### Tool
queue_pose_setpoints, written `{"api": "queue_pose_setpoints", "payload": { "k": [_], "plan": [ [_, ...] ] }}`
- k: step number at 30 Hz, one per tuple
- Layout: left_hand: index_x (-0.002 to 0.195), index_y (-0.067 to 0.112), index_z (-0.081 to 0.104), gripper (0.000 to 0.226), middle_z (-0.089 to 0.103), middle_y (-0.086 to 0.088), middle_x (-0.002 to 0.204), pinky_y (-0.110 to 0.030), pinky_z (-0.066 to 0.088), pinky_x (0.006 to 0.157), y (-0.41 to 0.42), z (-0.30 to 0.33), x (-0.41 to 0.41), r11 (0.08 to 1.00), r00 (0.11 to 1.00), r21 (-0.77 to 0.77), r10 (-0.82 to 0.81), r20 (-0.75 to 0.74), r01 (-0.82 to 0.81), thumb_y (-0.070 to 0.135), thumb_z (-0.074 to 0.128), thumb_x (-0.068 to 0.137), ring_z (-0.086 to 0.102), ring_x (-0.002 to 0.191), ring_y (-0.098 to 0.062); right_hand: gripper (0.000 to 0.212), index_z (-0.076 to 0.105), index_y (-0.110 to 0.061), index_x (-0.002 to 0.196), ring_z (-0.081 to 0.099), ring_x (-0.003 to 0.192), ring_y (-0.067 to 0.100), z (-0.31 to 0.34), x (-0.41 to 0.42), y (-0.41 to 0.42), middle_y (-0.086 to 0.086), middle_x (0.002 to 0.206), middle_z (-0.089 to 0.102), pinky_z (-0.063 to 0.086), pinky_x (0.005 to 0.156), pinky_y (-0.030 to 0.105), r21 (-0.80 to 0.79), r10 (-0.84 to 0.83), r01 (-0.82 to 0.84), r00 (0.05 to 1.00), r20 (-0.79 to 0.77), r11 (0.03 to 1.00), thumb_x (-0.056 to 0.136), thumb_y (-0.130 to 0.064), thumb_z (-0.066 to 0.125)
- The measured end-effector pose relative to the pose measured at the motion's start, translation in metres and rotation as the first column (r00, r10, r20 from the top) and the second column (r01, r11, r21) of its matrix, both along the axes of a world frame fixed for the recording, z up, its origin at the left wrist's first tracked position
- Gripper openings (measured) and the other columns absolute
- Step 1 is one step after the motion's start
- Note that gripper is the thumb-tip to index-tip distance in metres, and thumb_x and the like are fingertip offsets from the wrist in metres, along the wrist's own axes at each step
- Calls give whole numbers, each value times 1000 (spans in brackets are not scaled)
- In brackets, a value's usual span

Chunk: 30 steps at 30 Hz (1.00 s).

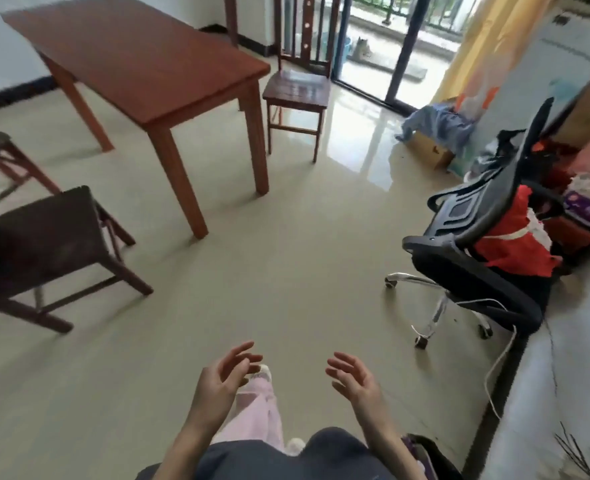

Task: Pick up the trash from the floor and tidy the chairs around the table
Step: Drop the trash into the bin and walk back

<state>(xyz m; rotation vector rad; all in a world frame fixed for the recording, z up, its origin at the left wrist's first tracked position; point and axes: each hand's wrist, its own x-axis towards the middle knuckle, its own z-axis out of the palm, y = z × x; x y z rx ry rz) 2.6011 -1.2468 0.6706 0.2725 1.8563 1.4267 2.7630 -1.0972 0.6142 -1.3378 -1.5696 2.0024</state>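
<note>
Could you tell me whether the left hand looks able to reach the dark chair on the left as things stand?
Probably not yet: the left hand is open and empty, and bare floor separates it from the dark chair. Nothing blocks the way.

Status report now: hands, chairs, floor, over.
Left hand open, right hand open, both empty. Dark wooden chair stands away from red-brown wooden table. No trash visible on beige floor.

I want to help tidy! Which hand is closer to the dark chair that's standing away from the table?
Probably the left hand. The dark wooden chair stands on the left side, away from the table. The right hand is nearer the office chair. Both hands are open and empty.
</note>
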Motion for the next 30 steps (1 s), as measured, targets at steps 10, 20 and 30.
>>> {"api": "queue_pose_setpoints", "payload": {
  "k": [10,20,30],
  "plan": [
    [94,14,62,26,72,1,77,-21,48,62,-119,-18,-45,852,849,-67,523,75,-519,-6,45,90,65,68,-15,20,59,-23,97,68,84,6,-7,-146,-46,1,101,68,53,70,22,5,435,-435,900,-13,900,79,-13,55],
    [96,21,63,30,74,2,76,-11,49,62,-88,-17,-197,956,962,-116,272,11,-269,-4,48,89,66,71,-7,19,58,-18,100,68,78,-1,-27,-229,-29,2,101,67,53,65,16,-36,335,-334,940,61,942,84,-10,53],
    [105,20,61,27,70,-2,93,-11,50,67,91,-14,-344,995,994,-19,93,-62,-94,1,47,91,65,74,-1,24,60,-18,93,68,73,5,-50,-307,96,2,97,68,49,64,21,-85,138,-129,985,107,988,70,-16,58]
  ]
}}
